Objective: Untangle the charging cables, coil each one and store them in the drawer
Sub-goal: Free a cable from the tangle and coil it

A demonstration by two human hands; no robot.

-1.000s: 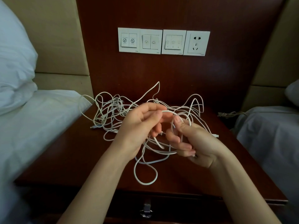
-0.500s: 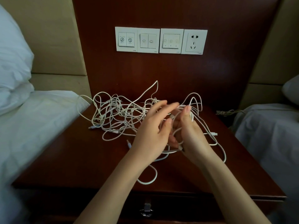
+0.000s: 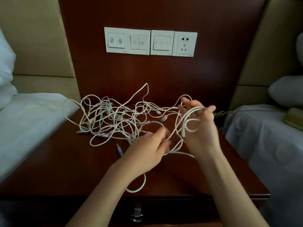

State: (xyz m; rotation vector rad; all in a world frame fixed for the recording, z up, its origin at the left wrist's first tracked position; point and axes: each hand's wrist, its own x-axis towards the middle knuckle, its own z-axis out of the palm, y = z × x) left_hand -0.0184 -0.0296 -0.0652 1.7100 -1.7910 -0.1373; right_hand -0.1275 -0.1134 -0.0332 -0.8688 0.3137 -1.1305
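A tangle of white charging cables (image 3: 111, 118) lies on the back half of the dark wooden nightstand (image 3: 65, 169). My right hand (image 3: 199, 133) is raised over the right side with several loops of one white cable (image 3: 188, 118) wound across its fingers, the thumb holding them. My left hand (image 3: 146, 153), blurred, sits lower at the centre and pinches the free run of the same cable. A loose loop (image 3: 139, 185) of it trails toward the front edge. The drawer (image 3: 164, 212) under the top is closed, with its metal handle (image 3: 136, 213) in view.
White switch plates and a socket (image 3: 150, 42) are on the wooden wall panel behind. Beds with white sheets flank the nightstand, on the left (image 3: 27, 122) and right (image 3: 265, 136). A dark cord (image 3: 221, 113) hangs off the nightstand's back right corner.
My hands have parted: the right moved up and right with the loops on it, the left dropped down toward the front along the cable.
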